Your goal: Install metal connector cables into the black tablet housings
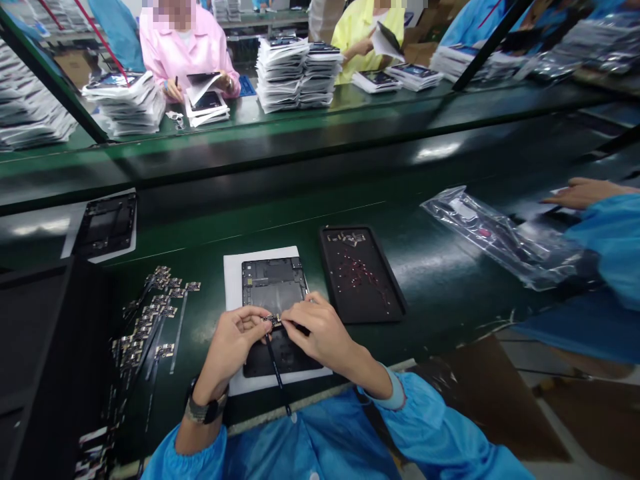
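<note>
My left hand (244, 333) pinches a small circuit board (274, 321) from its left side. A dark ribbon cable (276, 370) hangs from the board toward my lap. On the board's right edge, the fingers of my right hand (315, 327) are closed too; whether they also hold a tiny part is hidden. Both hands are over an open black tablet housing (273, 277), which lies on a white foam sheet (233, 283). The housing's inner side faces up, and my hands cover its middle.
Right of the housing lies a black tray (350, 300) with small red-wired parts and little boards. Several similar circuit boards (145, 320) with cables spread to the left, beside a black box (55, 347). A co-worker's hand (590, 193) is near a clear plastic bag (495, 230). Another housing (107, 223) lies far left.
</note>
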The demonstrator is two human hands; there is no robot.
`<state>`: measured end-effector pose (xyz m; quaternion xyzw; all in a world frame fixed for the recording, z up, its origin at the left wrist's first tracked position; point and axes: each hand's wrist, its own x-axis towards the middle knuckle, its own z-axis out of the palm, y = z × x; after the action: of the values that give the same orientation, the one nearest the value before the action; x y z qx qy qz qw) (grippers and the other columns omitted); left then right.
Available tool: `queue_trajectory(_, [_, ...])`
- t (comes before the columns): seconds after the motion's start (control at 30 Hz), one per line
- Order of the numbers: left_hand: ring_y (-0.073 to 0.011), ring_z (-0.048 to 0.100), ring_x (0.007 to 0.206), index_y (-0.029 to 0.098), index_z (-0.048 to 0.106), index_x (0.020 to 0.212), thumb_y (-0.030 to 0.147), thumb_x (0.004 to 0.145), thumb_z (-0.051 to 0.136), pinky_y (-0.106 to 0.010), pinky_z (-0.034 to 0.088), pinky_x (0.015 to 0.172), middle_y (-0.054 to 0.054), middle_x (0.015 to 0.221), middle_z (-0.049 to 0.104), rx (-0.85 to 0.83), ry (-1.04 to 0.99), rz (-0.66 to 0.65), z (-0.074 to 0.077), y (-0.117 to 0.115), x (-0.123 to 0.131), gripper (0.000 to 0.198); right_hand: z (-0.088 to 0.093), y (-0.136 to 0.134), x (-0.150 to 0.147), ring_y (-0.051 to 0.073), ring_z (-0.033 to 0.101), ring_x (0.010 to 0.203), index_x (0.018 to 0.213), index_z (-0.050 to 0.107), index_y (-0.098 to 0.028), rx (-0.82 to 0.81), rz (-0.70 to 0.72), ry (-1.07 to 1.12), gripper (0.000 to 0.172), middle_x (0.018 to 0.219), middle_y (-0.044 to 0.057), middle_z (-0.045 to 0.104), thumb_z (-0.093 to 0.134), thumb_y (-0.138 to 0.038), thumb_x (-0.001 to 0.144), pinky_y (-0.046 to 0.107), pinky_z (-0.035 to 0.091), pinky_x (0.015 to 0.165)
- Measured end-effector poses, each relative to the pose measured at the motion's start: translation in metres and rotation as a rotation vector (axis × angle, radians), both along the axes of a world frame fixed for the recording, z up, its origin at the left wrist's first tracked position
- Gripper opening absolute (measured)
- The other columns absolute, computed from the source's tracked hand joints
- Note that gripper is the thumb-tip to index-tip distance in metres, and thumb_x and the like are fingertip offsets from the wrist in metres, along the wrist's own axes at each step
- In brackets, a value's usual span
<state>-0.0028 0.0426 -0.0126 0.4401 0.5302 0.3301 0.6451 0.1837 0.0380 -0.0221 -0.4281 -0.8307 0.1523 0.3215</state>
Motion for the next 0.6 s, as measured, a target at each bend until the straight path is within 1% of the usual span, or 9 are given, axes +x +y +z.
queue_trajectory(0.07, [-0.0148,0.062,0.059,0.012,0.069,0.085,0.032,0.070,0.075,-0.024,0.050,0.060,-0.003,0.061,0.065,0.003,0.002,-0.003,-0.0002,0.0001,0.0004,0.026,0.0007,0.0000,0.0011,0.013,0.058,0.063,0.081,0.064,-0.017,-0.024,0.005,0.024,0.018,0.068,0.001,0.067,0.049,-0.015,0.092,0.031,0.034,0.073])
queue_trajectory(0.13, [-0.0151,0.062,0.059,0.012,0.069,0.084,0.032,0.069,0.075,-0.025,0.049,0.060,-0.003,0.061,0.065,0.005,0.010,-0.002,0.0000,0.0004,0.0013,0.026,0.0010,-0.0004,0.0021,0.014,0.057,0.063,0.081,0.064,-0.018,-0.015,0.010,-0.006,0.018,0.067,0.001,0.066,0.049,-0.015,0.092,0.031,0.033,0.073])
queue_trajectory(0.27, [-0.0150,0.061,0.056,0.012,0.069,0.081,0.032,0.066,0.076,-0.025,0.049,0.059,-0.003,0.058,0.064,0.003,0.029,0.011,0.0010,0.0010,0.0041,0.026,0.0018,-0.0022,0.0019,0.015,0.053,0.062,0.079,0.063,-0.018,0.104,-0.005,-0.166,0.022,0.063,0.000,0.061,0.046,-0.014,0.094,0.032,0.032,0.075])
queue_trajectory(0.37, [-0.0148,0.061,0.056,0.011,0.068,0.082,0.031,0.067,0.075,-0.024,0.049,0.059,-0.003,0.058,0.065,0.011,0.040,0.012,0.0011,0.0011,0.0052,0.026,0.0030,-0.0024,0.0009,0.015,0.050,0.062,0.076,0.061,-0.017,0.156,-0.015,-0.238,0.023,0.063,0.001,0.060,0.045,-0.013,0.093,0.033,0.032,0.078])
queue_trajectory(0.6, [-0.0152,0.062,0.058,0.012,0.069,0.084,0.031,0.069,0.074,-0.025,0.049,0.060,-0.003,0.060,0.066,0.018,0.028,-0.002,-0.0007,0.0006,0.0034,0.024,0.0051,-0.0001,0.0031,0.015,0.049,0.063,0.075,0.057,-0.019,0.158,0.028,-0.274,0.023,0.064,0.000,0.057,0.045,-0.012,0.093,0.033,0.031,0.079])
